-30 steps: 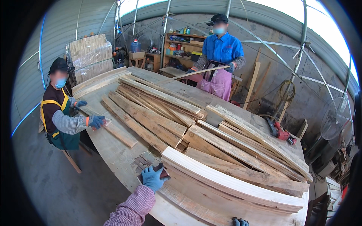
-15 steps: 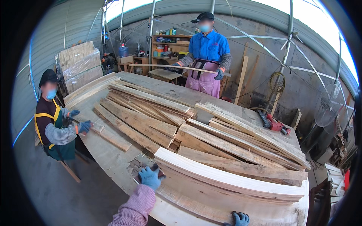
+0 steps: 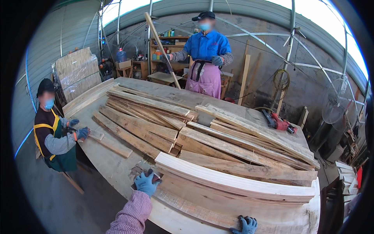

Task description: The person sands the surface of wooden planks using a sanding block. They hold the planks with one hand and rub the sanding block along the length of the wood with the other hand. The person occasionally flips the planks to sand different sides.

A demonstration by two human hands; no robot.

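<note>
A long plank [image 3: 198, 210] lies along the near edge of the table. My left hand [image 3: 145, 183], in a blue-grey glove, is closed around a dark reddish-brown block [image 3: 156, 179] at the plank's left end; the palm hides most of the block. At the lower right, my right hand [image 3: 247, 225], gloved alike, rests on the same plank with its fingers apart. Just beyond the hands, a neat stack of pale planks [image 3: 233, 179] runs to the right.
Rough boards [image 3: 140, 126] cover the table's middle. A red power tool [image 3: 281, 124] lies at the far right. Across the table a person in blue [image 3: 208, 45] holds a slanted strip of wood [image 3: 161, 48]. At the left, another person [image 3: 52, 128] handles a short board [image 3: 111, 146].
My left hand has slid leftward with the block, while my right hand stays on the plank. The person opposite has swung the wooden strip from level to steep, one hand now off it.
</note>
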